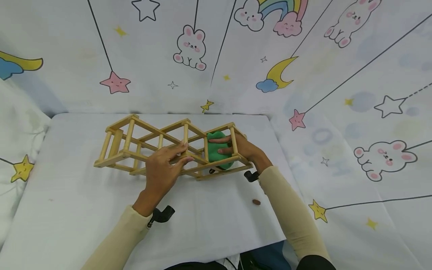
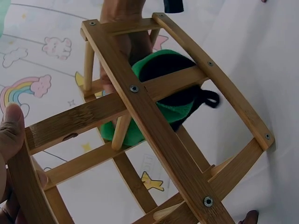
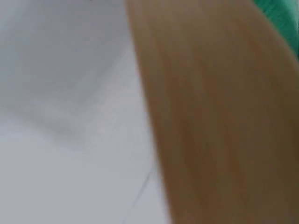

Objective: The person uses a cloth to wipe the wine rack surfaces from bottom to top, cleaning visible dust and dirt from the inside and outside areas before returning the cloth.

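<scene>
A light wooden rack [image 1: 158, 133] of slats and round rods lies on its side across the table. My left hand [image 1: 163, 165] grips a rail near its middle, the thumb [image 2: 12, 133] along the wood in the left wrist view. Through the rack's right end section reaches my right hand [image 1: 244, 148], its fingers on a soft green cleaning mitt [image 1: 216, 148]. The left wrist view shows the mitt's dark inner side [image 2: 163, 67] and a small black loop [image 2: 211, 99] behind the slats. My right thumb is hidden. A blurred slat [image 3: 210, 112] fills much of the right wrist view.
The rack stands on a white-covered table [image 1: 84, 213]. A small brown oval piece [image 1: 256, 201] lies near the right forearm. A white cloth backdrop [image 1: 152, 82] with cartoon drawings rises behind the table and continues at the right.
</scene>
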The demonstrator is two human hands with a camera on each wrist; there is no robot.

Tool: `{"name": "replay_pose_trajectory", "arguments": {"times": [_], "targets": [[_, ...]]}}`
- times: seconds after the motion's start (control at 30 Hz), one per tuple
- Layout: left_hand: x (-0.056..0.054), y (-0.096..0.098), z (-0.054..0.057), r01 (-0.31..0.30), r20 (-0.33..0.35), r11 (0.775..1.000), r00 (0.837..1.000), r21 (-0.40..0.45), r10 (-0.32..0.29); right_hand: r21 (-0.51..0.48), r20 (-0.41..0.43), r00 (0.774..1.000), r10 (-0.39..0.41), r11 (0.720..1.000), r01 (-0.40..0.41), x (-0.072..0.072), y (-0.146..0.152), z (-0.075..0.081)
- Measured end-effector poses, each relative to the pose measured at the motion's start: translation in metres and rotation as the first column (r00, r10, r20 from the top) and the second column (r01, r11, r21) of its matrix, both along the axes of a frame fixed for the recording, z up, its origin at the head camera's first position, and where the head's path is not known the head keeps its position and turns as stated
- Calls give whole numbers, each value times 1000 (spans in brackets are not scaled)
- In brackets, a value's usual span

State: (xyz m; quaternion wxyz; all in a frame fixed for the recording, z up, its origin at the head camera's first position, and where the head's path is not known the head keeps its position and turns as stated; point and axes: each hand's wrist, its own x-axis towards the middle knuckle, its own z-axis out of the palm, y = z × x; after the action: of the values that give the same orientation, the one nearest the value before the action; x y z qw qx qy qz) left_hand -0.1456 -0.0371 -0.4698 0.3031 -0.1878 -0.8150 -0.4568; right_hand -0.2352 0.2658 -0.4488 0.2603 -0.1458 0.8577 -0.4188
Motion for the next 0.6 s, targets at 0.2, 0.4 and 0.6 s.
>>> {"name": "replay_pose_trajectory", "arguments": {"times": [0.2,0.4,0.6], "targets": [[0,1,-1,-3,20,1000,1000,18,2,194,103,993,-64,980,43,-1,-10,3],[2,3,-3,-5,7,1000,1000,-2,5,38,26,1000,4,999,-5,2,-1,0],[2,2,-1,-12,-4,1000,1000,7,12,163,80,993,-92,984,79,5,-6,1]]}}
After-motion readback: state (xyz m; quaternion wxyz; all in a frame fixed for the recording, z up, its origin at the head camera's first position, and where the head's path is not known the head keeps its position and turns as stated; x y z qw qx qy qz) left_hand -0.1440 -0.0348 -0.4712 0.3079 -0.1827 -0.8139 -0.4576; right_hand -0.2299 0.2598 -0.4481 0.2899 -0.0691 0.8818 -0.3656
